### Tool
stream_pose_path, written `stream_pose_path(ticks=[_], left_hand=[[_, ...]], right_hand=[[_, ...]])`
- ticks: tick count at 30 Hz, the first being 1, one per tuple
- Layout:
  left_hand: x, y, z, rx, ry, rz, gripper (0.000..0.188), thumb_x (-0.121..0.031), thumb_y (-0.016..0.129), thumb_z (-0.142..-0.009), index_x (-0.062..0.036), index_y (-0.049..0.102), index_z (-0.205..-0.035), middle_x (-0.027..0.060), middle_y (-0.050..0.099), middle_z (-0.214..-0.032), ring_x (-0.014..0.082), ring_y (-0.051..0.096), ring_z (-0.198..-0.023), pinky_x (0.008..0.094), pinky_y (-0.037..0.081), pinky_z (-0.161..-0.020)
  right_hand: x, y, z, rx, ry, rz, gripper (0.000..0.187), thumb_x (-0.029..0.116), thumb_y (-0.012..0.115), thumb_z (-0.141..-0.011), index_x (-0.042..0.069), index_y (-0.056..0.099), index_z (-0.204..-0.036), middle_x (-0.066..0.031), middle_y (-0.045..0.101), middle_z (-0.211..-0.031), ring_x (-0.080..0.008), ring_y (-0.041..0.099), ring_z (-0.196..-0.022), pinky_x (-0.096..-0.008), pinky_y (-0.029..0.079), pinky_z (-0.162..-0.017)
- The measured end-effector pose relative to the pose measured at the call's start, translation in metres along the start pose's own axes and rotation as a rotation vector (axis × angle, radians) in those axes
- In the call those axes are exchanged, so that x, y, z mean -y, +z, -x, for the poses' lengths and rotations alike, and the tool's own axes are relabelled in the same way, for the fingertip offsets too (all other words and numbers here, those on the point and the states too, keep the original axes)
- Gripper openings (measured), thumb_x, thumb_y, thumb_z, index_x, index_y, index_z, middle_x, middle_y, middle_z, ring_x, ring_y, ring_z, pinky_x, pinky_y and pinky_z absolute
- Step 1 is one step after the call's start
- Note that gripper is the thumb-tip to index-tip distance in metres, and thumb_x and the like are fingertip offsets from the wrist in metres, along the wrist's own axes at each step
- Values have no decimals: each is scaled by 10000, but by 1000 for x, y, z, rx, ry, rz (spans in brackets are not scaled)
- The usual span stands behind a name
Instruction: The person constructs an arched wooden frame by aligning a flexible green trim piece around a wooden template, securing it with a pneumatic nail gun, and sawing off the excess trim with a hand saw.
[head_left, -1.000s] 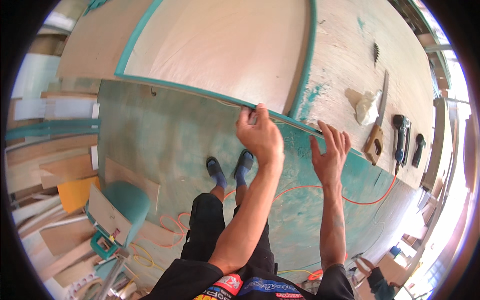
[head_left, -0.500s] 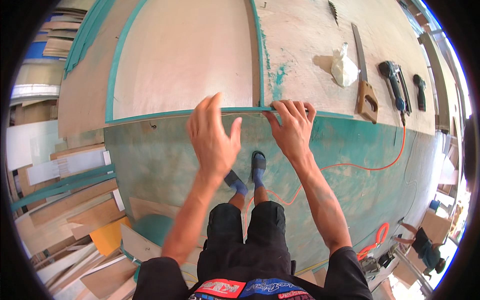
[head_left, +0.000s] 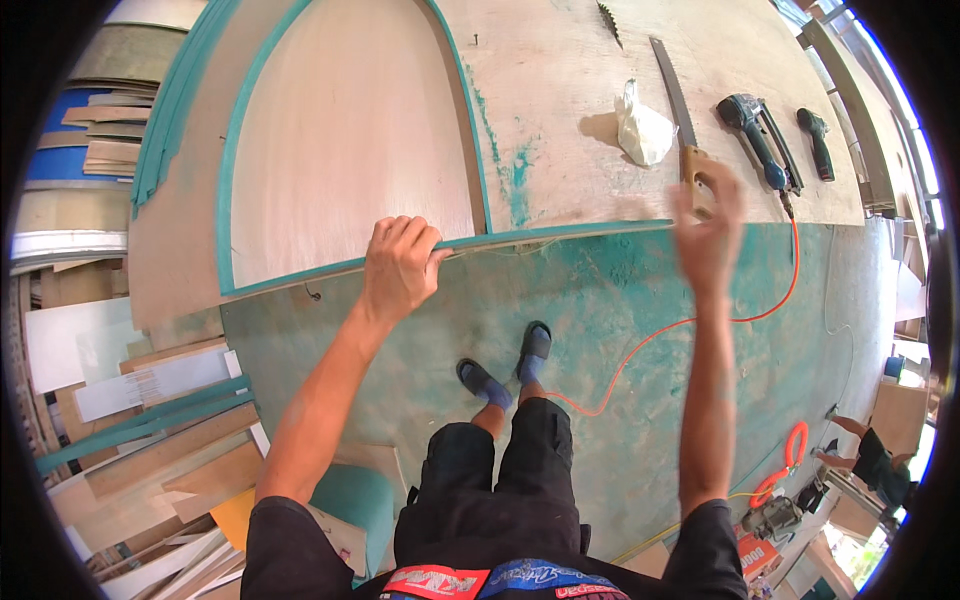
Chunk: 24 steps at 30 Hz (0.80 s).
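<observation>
My left hand [head_left: 400, 265] closes over a thin teal strip [head_left: 560, 231] that runs along the near edge of the plywood worktop [head_left: 560, 60]. Thumb and fingers press together on the strip and edge. My right hand [head_left: 710, 230], smeared by motion, is at the wooden handle of a handsaw [head_left: 674, 95] and partly covers it. Whether its fingers touch the handle cannot be made out. More teal strips frame a pale plywood panel [head_left: 350, 130] beyond my left hand.
A white plastic bag [head_left: 642, 128] lies left of the saw. To its right are a nail gun [head_left: 755, 140] with an orange air hose [head_left: 660, 335] trailing to the floor, and a dark hand tool [head_left: 817, 145]. Stacked boards [head_left: 150, 390] line the left. Another person [head_left: 880, 465] is at far right.
My right hand has left the strip and swung right to the saw handle. My left hand, raised and open before, has come down and closed on the strip. The view has shifted right.
</observation>
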<state>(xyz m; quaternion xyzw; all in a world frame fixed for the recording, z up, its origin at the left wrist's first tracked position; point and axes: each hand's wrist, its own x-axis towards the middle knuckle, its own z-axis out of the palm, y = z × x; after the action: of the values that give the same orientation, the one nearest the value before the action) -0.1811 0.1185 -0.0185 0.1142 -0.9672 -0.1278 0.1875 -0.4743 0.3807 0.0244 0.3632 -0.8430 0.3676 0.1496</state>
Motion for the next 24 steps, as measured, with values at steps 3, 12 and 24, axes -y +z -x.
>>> stream_pose_path(ticks=[3,12,24], left_hand=[[-5,0,-14,14,44,41,225,-47,838,-734,-30,643,-844,93,675,-1025,288,645,-1020,423,462,-919],[9,1,-7,98,-18,65,233,-20,844,-696,-21,651,-827,101,712,-1072,312,668,-1078,435,540,-921],[8,8,-8,120,-18,3,306,2,840,-629,-49,671,-878,81,724,-1091,303,678,-1107,510,527,-1043]], right_hand=[[-138,-39,-42,-89,168,474,598,349,721,-937,-8,552,-1386,-246,563,-1381,-414,523,-1307,-493,420,-1109],[-228,-6,-92,223,225,884,804,574,595,-972,42,391,-1540,-265,470,-1501,-451,473,-1369,-542,392,-1116],[-296,11,-129,288,411,893,743,455,551,-950,101,377,-1579,-235,595,-1422,-443,589,-1276,-554,454,-1049]])
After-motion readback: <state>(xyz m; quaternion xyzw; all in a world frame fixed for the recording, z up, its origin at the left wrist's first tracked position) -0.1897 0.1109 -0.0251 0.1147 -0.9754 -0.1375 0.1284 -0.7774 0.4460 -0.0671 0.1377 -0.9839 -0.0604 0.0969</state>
